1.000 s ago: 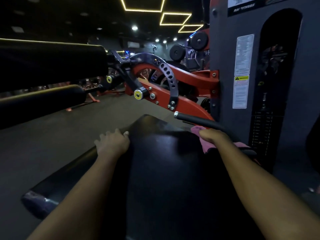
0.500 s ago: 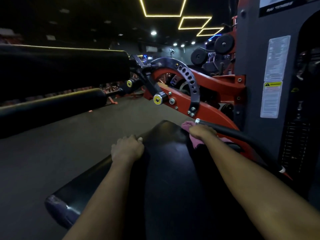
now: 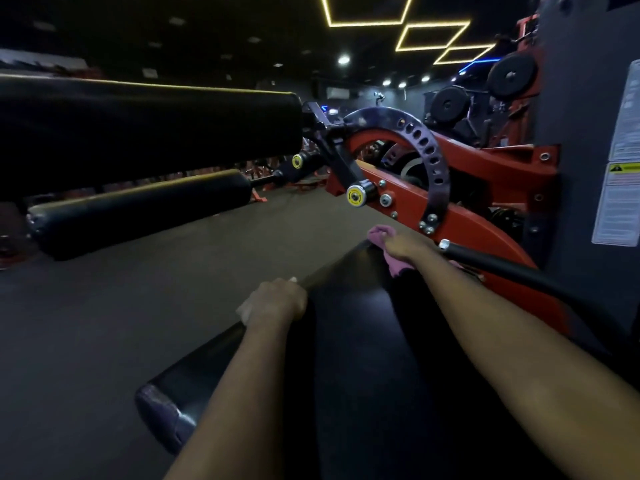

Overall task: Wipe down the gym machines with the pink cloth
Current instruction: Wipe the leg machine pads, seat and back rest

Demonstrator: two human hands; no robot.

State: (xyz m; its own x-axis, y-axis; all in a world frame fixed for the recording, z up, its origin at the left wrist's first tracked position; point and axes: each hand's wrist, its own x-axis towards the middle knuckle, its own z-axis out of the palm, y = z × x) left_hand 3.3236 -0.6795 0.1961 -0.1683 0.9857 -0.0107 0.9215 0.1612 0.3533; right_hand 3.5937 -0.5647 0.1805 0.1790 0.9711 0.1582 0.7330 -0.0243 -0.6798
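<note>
Watching through the head camera, I see the right grip [image 3: 404,245] closed around the bunched pink cloth [image 3: 381,233], pressing it onto the far corner of the black seat pad [image 3: 349,341]. The cloth sticks out beyond the knuckles and hangs in a fold under the wrist. A second ago this grip lay further back against the black handle bar [image 3: 491,263]; now it sits just left of the bar's chrome tip, so the wipe has travelled forward along the pad's right edge. The left grip [image 3: 277,300] is curled over the pad's left edge, holding it, where a second ago its fingers lay flatter on top. The whole view has swung left as well: the grey weight tower [image 3: 585,133] with its white labels has slid to the right border, and the two black roller pads [image 3: 145,129] fill more of the left side. Beyond the cloth, the red frame [image 3: 471,230] carries the perforated arc plate [image 3: 433,150] and a yellow knob [image 3: 355,196]. Dark floor [image 3: 104,323] spreads out to the left of the pad.
</note>
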